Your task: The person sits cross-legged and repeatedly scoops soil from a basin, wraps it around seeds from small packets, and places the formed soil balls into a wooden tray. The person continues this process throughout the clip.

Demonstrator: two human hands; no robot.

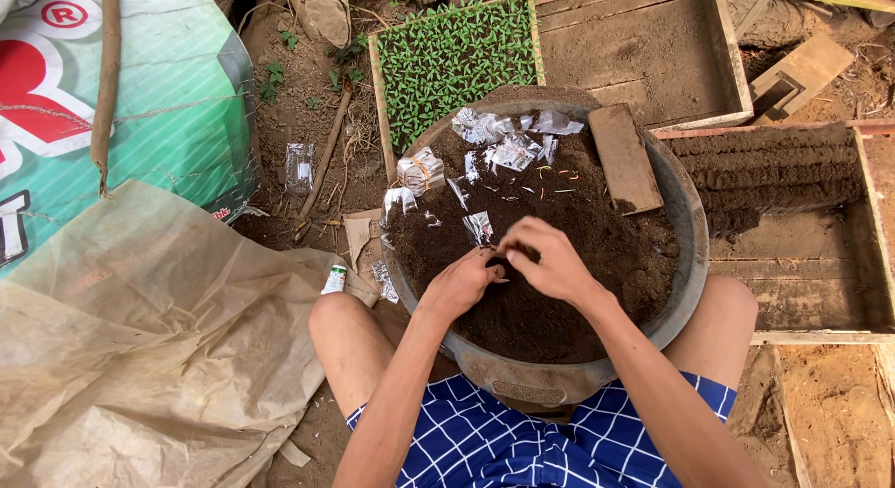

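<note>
Down on the ground, a person sits with a big round basin (pixel 685 236) held between bare knees. The basin is full of dark soil (pixel 578 292). Both hands meet in the middle, just over the soil. The left hand (pixel 461 281) has its fingers pinched together, and the tips touch the tips of the right hand (pixel 550 257). The right hand is curled with its fingers bent down. Something very small and dark sits where the fingertips meet, but it is too tiny to tell what it is.

Just beside the hands, a little clear plastic packet (pixel 479 227) lies on the soil. More torn clear packets (pixel 513 151) lie at the far side of the basin. A small bundle of packets (pixel 421 169) rests on the basin's left rim. A flat wooden board (pixel 625 158) leans on the far right rim.

Behind the basin sits a wooden tray of tiny green seedlings (pixel 452 59). Next to it is an empty wooden tray (pixel 643 45). On the right, another wooden tray (pixel 792 227) holds rows of dark soil. On the left lies a crumpled see-through plastic sheet (pixel 140 329), and a big green sack (pixel 177 106) behind it.
</note>
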